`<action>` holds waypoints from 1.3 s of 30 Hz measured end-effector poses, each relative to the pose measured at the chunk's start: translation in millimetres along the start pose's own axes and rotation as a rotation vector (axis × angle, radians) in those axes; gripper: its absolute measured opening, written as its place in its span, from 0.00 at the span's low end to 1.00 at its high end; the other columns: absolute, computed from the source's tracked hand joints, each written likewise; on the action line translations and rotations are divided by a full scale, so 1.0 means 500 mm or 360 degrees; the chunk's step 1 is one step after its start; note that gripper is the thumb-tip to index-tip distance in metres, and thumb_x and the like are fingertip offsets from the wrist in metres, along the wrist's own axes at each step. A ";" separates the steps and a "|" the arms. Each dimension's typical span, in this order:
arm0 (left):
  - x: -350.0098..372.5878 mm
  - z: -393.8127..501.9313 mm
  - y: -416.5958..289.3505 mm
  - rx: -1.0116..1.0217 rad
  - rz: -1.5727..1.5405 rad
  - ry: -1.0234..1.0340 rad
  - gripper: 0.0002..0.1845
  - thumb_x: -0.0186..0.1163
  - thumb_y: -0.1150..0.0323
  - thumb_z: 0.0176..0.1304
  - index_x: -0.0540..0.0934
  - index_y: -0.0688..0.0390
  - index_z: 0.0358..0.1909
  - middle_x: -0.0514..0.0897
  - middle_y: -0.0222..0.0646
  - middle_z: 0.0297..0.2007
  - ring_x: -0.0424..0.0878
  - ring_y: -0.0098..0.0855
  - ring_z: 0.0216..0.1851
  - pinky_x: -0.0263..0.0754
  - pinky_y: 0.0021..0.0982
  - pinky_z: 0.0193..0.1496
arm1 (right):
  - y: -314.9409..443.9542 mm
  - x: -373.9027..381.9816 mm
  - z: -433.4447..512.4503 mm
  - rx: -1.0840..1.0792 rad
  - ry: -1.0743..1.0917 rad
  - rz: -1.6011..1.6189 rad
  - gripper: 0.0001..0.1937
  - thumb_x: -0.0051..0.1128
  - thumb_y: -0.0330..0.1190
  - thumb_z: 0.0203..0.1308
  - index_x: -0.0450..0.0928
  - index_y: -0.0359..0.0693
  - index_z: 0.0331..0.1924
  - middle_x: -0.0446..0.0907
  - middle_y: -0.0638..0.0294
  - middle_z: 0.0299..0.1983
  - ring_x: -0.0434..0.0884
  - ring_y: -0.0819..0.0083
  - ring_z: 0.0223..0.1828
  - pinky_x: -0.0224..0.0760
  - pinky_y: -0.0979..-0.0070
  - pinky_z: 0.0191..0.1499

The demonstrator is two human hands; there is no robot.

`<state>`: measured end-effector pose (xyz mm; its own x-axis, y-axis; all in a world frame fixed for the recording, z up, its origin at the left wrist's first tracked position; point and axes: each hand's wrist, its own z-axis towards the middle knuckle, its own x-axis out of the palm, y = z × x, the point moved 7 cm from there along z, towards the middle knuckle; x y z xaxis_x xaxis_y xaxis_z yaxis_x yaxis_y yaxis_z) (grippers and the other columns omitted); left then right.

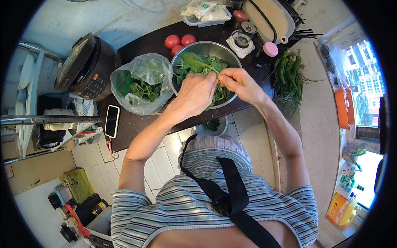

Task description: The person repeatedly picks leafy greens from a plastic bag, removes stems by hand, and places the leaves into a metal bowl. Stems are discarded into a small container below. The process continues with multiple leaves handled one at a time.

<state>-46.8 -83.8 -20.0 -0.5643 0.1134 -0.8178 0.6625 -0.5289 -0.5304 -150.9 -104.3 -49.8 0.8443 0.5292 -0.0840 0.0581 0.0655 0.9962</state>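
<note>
Over a steel bowl [233, 51] of leafy greens [221, 94], my two hands meet at one stem. My left hand [198, 90] grips a leafy green sprig [195, 62], whose broad leaf points up and left. The fingertips of my right hand [238, 82] pinch the stem end of the same sprig, touching my left fingers. To the left of the bowl stands an open clear plastic bag [121, 100] with more greens [145, 90] inside. Below the table edge a bin [225, 127] holds dark green scraps [211, 124].
Three tomatoes [172, 41] lie behind the bowl. A rice cooker [93, 71] and a phone [112, 121] are at the left. To the right are a glass grinder [242, 42], a pink-capped jar [269, 49], green peppers [288, 68] and scallions [291, 96].
</note>
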 end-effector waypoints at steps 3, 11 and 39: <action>0.045 -0.015 0.021 -0.0210 -0.0031 0.0215 0.10 0.49 0.68 0.61 0.71 0.65 0.29 0.76 0.53 0.23 0.76 0.55 0.30 0.68 0.50 0.33 | -0.024 0.005 -0.025 0.0024 -0.0172 -0.0642 0.09 0.50 0.30 0.60 0.72 0.33 0.27 0.72 0.57 0.19 0.69 0.73 0.18 0.62 0.73 0.22; 0.133 -0.022 0.030 -0.0321 -0.0227 0.0449 0.13 0.46 0.65 0.62 0.74 0.63 0.27 0.78 0.52 0.22 0.77 0.53 0.28 0.68 0.50 0.34 | -0.088 0.002 -0.081 -0.0190 -0.0596 -0.1636 0.05 0.49 0.30 0.57 0.70 0.38 0.28 0.73 0.53 0.23 0.76 0.51 0.25 0.68 0.60 0.27; -0.025 -0.319 0.595 -0.1670 0.0596 0.0464 0.15 0.59 0.60 0.55 0.81 0.64 0.34 0.82 0.51 0.37 0.81 0.44 0.41 0.74 0.38 0.45 | -0.577 0.146 -0.221 0.1137 0.0522 -0.0878 0.20 0.57 0.46 0.55 0.79 0.34 0.34 0.81 0.52 0.32 0.81 0.62 0.32 0.73 0.67 0.37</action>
<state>235.8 -108.4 -202.9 -0.2008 0.3597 -0.9112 0.9255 0.3746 -0.0561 -165.2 8.9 -345.9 0.4159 0.7957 -0.4403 0.8054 -0.0975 0.5846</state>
